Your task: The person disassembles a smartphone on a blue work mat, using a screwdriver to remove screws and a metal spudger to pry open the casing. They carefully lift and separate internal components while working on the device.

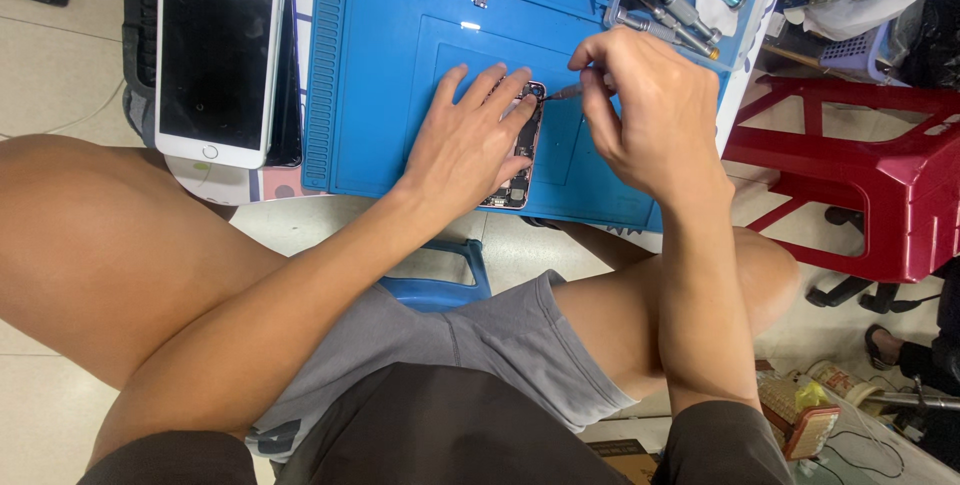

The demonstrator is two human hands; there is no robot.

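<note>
On the blue work mat, near its right-hand middle, an opened phone body lay flat with its internals facing up. Left hand rested palm-down over it, fingers spread and flat along its left edge rather than curled around anything; this pressed the phone against the mat, evidently to keep it from sliding. Right hand hovered just to the right, its fingers pinched closed around a thin screwdriver. The tip met the far end of the phone, beside the camera corner. The grip was close to the tip, judged to give fine control.

Far right on the mat, a clear tray held spare screwdrivers within reach of the right hand. A detached white phone screen lay face-up to the left, off the mat and well apart. A red plastic stool stood at right. The counter itself was mostly hidden under the mat.
</note>
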